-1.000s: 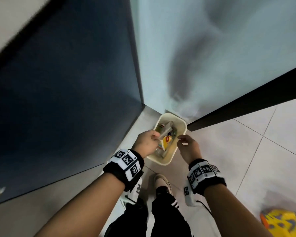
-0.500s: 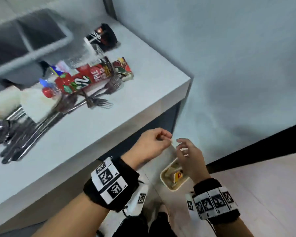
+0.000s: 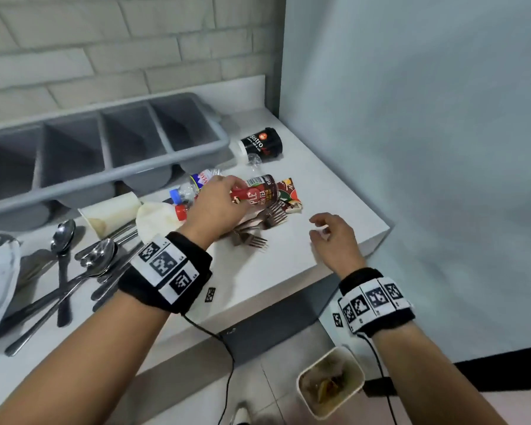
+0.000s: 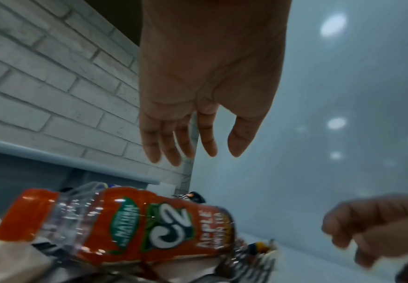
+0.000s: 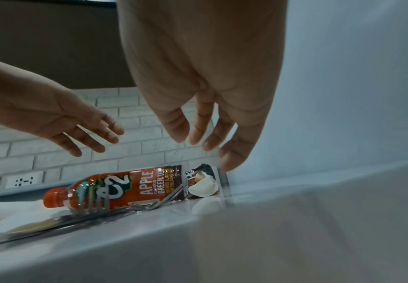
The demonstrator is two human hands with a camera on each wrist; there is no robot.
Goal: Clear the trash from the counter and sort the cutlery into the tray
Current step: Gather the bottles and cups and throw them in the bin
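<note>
Red-labelled bottle (image 3: 259, 194) lay on its side on the white surface (image 3: 292, 256).
The left hand (image 3: 216, 207) hovered over it, fingers (image 4: 164, 141) spread; the right hand (image 3: 334, 237) hung nearby, fingers loosely apart. Forks (image 3: 258, 228) lay beside the bottle.

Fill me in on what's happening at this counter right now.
A person is clearing trash off the counter. Their left hand reaches, fingers open, over the red tea bottle lying on its side among the forks, not yet gripping it. The right hand hovers open and empty near the counter's edge. A black cup, a clear bottle and loose spoons remain; the grey tray shows no cutlery. A bin on the floor holds trash.
</note>
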